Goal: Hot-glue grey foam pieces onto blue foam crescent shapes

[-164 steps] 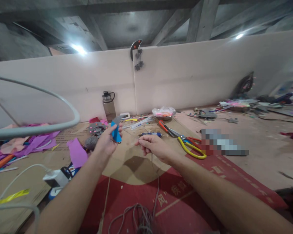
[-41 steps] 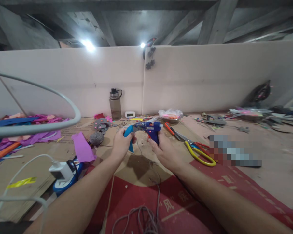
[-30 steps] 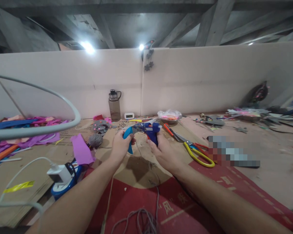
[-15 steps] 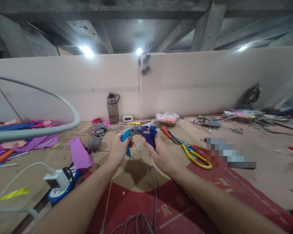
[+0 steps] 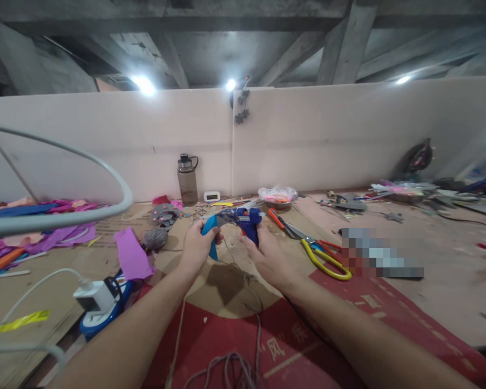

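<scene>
My left hand point(image 5: 197, 246) is closed on a curved piece of blue felt point(image 5: 211, 236), part of which looks grey near its upper end. In my right hand point(image 5: 266, 251) is a blue hot glue gun point(image 5: 249, 219), its nozzle pointing left at the felt's upper end. Whether the nozzle touches the felt cannot be made out. Grey yarn point(image 5: 259, 329) hangs down from between the hands to a loose heap point(image 5: 230, 370) at the bottom of the view. A grey yarn ball point(image 5: 155, 238) sits left of my left hand.
Yellow-handled scissors point(image 5: 326, 262) and a red utility knife point(image 5: 276, 218) lie to the right. Purple felt point(image 5: 133, 254), a power strip point(image 5: 105, 313) and a white charger point(image 5: 94, 296) are at left. A bottle point(image 5: 187, 181) and a small digital display point(image 5: 211, 196) stand behind. A pale cable point(image 5: 65, 216) loops across the upper left.
Since the oldest frame, my right hand has taken up the glue gun and brought it to the blue felt. Over the last second both hands have stayed almost still, with a slight view shift.
</scene>
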Demonstrator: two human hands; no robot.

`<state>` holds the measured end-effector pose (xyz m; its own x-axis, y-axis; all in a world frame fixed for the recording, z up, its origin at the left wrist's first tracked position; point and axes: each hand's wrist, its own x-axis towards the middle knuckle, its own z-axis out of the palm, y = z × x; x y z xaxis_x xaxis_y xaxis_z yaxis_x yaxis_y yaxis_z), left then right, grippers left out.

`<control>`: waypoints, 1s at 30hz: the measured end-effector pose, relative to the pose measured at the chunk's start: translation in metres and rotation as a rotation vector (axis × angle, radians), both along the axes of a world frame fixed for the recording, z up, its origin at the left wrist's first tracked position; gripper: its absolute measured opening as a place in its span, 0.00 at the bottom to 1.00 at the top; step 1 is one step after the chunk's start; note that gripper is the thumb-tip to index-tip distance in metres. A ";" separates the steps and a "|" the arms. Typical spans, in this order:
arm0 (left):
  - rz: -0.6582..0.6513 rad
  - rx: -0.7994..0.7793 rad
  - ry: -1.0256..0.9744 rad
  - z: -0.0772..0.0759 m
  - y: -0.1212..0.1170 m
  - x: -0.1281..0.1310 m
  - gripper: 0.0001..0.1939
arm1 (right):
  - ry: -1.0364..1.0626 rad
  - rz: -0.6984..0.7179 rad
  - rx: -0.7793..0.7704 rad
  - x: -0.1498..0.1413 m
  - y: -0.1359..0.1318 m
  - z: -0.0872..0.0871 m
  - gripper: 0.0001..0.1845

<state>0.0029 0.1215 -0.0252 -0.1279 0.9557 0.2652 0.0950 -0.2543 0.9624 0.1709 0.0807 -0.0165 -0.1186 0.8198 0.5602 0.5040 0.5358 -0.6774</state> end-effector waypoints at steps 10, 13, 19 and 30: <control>-0.014 0.031 -0.018 -0.003 0.001 0.000 0.10 | -0.013 0.019 -0.007 0.001 -0.002 -0.002 0.18; -0.035 0.050 -0.004 -0.005 0.003 -0.001 0.10 | -0.015 0.016 -0.012 0.001 -0.002 0.000 0.17; -0.073 0.089 -0.085 -0.006 0.006 -0.002 0.12 | -0.017 0.038 0.017 0.001 0.000 -0.002 0.19; -0.042 0.099 -0.112 -0.003 0.003 -0.001 0.11 | -0.036 0.032 0.041 0.000 0.001 -0.007 0.19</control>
